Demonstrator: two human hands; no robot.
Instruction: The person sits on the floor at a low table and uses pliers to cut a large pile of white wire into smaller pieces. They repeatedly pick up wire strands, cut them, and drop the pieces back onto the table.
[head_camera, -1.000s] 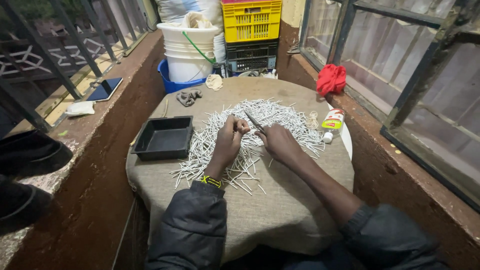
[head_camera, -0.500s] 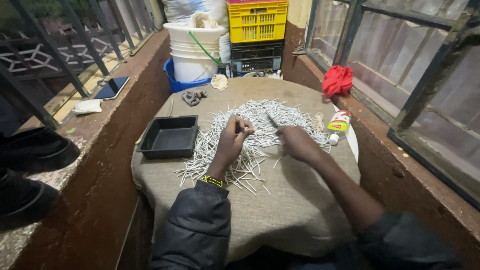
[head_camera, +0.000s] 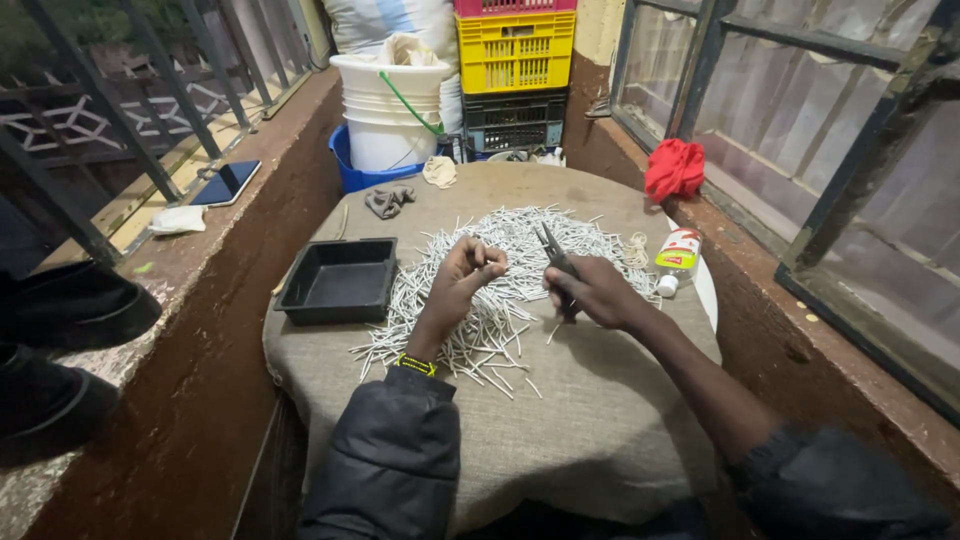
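A big heap of thin white sticks (head_camera: 500, 285) is spread over a round table covered in beige cloth (head_camera: 590, 430). My left hand (head_camera: 462, 283) hovers over the heap with its fingers pinched on one small stick. My right hand (head_camera: 592, 292) is closed around a pair of dark pliers (head_camera: 553, 252), whose jaws point up and toward the left hand. The two hands are a short gap apart.
An empty black tray (head_camera: 340, 279) sits on the table's left. A glue bottle (head_camera: 676, 257) and a twine coil (head_camera: 636, 249) lie at the right. Stacked crates (head_camera: 514, 50), white buckets (head_camera: 390, 105) and a red cloth (head_camera: 675, 168) stand beyond. A phone (head_camera: 226, 183) rests on the left ledge.
My right hand drew back from the left, then came back up with the pliers raised toward it. The left hand stayed over the heap.
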